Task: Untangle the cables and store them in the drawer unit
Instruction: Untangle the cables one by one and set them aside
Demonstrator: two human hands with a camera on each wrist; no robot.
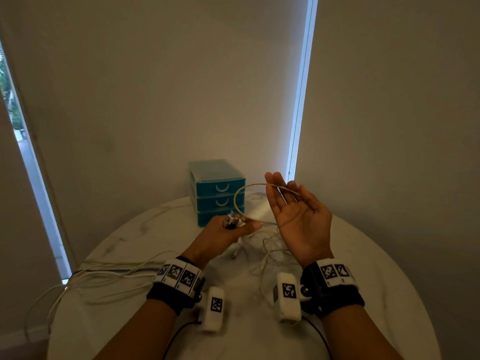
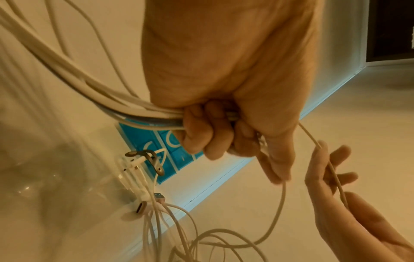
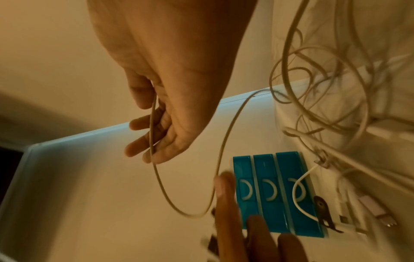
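A thin beige cable (image 1: 240,196) arcs in the air, its loop standing roughly upright between the two hands, in front of the drawer unit (image 1: 218,190). The left hand (image 1: 228,231) is fisted around a bundle of white cords (several plug ends poke out above the knuckles). The right hand (image 1: 296,216) is palm up, fingers spread and nearly straight, with the cable lying loosely across them. The unit is teal translucent plastic, boxy, three shut drawers with white crescent handles. More smooth white cords (image 1: 262,253) sprawl tangled on the round, marbled white table (image 1: 376,268).
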